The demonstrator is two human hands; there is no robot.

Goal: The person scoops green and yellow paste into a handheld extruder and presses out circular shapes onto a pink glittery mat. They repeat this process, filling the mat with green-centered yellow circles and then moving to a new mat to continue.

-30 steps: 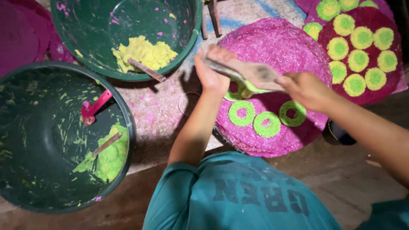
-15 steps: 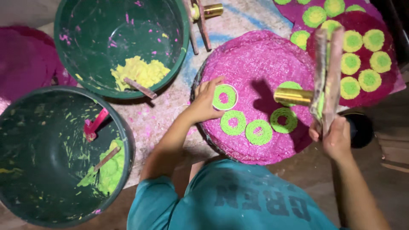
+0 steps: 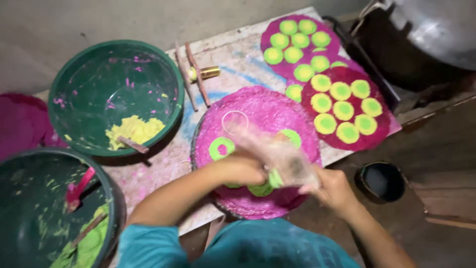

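At frame centre, both hands, left hand (image 3: 243, 168) and right hand (image 3: 332, 188), grip a blurry plastic sheet (image 3: 277, 151) over the pink tray (image 3: 258, 111), near the table (image 3: 238, 59) edge.

I see a stained table (image 3: 238, 59) bearing two green bowls (image 3: 116, 97) (image 3: 29, 208), pink mats (image 3: 258, 149), sticks (image 3: 191, 74) and a brass tube (image 3: 206, 73).
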